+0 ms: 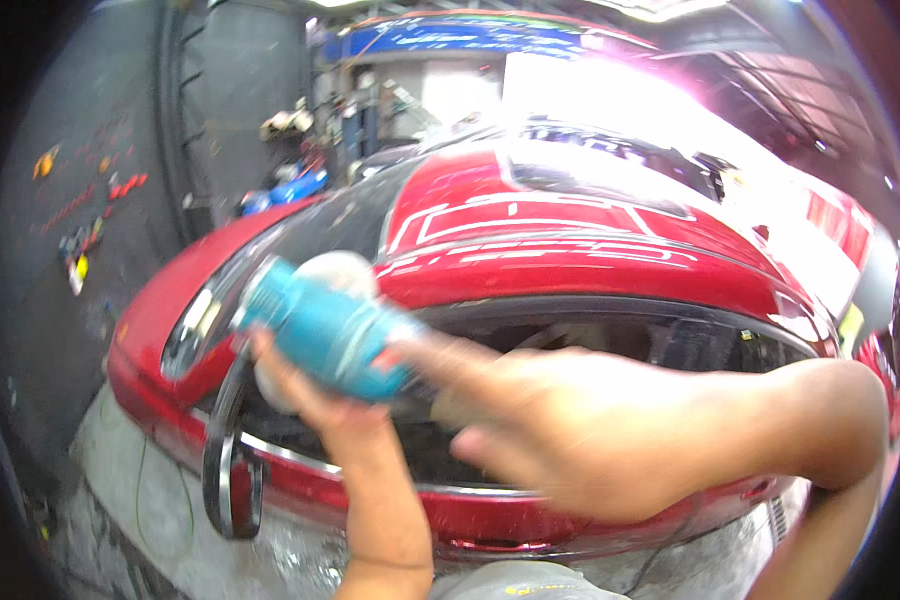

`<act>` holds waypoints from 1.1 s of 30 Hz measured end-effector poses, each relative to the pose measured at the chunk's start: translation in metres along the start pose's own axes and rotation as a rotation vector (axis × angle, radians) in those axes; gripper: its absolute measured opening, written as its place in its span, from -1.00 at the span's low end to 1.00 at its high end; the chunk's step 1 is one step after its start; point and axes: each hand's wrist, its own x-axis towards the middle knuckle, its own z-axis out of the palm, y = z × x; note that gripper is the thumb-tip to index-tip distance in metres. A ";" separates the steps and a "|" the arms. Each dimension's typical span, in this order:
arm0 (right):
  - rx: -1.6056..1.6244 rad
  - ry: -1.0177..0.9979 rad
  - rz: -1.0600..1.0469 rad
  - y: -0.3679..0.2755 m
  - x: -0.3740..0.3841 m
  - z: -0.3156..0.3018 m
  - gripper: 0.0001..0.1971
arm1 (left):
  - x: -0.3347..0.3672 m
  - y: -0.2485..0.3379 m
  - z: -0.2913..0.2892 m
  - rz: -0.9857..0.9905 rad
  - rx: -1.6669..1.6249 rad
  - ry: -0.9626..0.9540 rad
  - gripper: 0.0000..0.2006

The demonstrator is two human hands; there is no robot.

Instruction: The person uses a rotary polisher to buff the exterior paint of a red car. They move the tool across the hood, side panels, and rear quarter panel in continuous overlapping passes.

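A teal power polisher (335, 335) with a pale round pad (338, 272) is held up in front of the red car, tilted across the view. My left hand (320, 390) grips its body from below near the front end, fingers wrapped up the side. My right hand (530, 420) reaches in from the right, its fingertips at the rear end of the tool. Motion smears those fingers, so whether they hold the tool is unclear. Behind both hands lies the car's side window (610, 330), and the red roof (560, 265) curves above it.
The black side mirror (228, 450) juts out below my left hand. At the left stands a dark wall (80, 190) with small coloured items on it. Blue containers (288, 190) are beyond the hood. A thin cable (142, 500) lies on the grey floor (110, 450).
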 end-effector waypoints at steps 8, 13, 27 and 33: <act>0.188 -0.147 0.022 0.019 -0.037 0.019 -0.18 | -0.048 -0.010 0.042 -0.064 -0.019 0.135 -0.22; 0.257 0.118 -0.023 0.053 -0.122 0.026 -0.21 | -0.059 -0.081 0.087 -0.303 -0.107 -0.004 -0.22; 0.490 0.917 0.674 0.156 -0.404 0.129 -0.06 | -0.201 -0.412 0.239 -1.016 -0.010 -0.448 -0.49; 0.547 1.204 0.788 0.200 -0.435 0.204 -0.03 | -0.249 -0.474 0.250 -1.129 0.043 -0.554 -0.50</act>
